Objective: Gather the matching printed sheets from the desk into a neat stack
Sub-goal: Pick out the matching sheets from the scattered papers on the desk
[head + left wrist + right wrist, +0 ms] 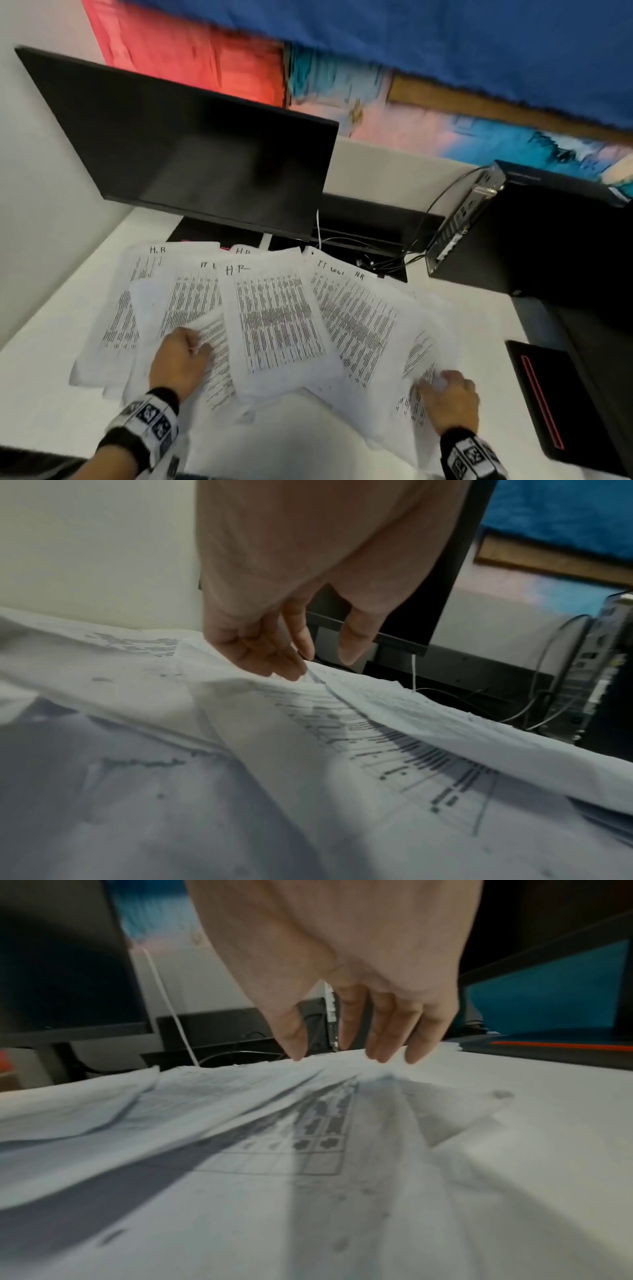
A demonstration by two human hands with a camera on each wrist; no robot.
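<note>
Several white printed sheets lie fanned and overlapping on the white desk [37, 404]. Handwritten labels head them: an "HR" sheet [277, 318] lies on top in the middle, an "IT" sheet [191, 301] left of it, and another "IT" sheet [356, 318] to the right. My left hand [197, 344] rests on the sheets left of the middle one. In the left wrist view its fingertips [291, 672] touch a raised paper edge while the thumb hangs free. My right hand [438, 380] is on the rightmost sheet [308, 1123], with fairly straight fingertips [383, 1053] and thumb touching the paper.
A dark monitor [191, 147] stands behind the sheets. A small computer box [462, 219] with cables [421, 212] sits at the back right. A black flat case with a red stripe [555, 404] lies at the right desk edge. Bare desk shows at the left and front.
</note>
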